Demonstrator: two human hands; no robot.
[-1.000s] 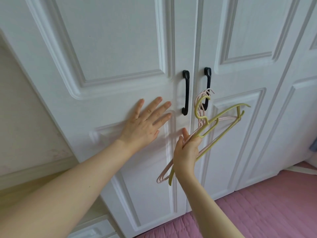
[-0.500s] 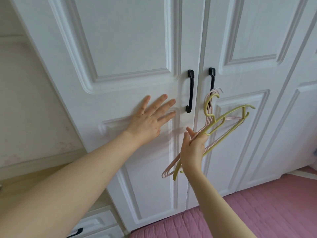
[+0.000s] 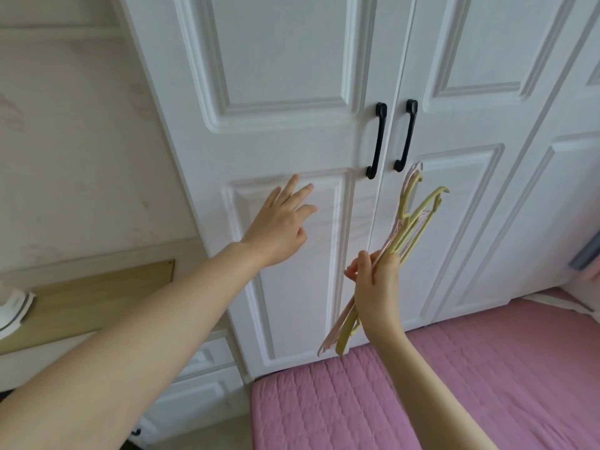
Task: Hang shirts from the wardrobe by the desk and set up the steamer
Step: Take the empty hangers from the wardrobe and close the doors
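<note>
White panelled wardrobe doors (image 3: pixel 324 76) fill the view, both shut, with two black handles (image 3: pixel 376 141) side by side at the seam and a pink mat (image 3: pixel 422 401) on the floor below. At left, a desk (image 3: pixel 97 287) butts against the wardrobe. The left hand (image 3: pixel 279 228) is spread open, empty, at the left door's lower panel; whether it touches I cannot tell. The right hand (image 3: pixel 376 287) is closed around a bundle of hangers (image 3: pixel 406 228), gripped mid-arm, hooks up near the right handle. I count one green and at least one pink; the exact number is unclear. They look light, stiff, smooth plastic, likely to slide apart, so best pinched together near the necks. No shirts or steamer are clearly visible.
</note>
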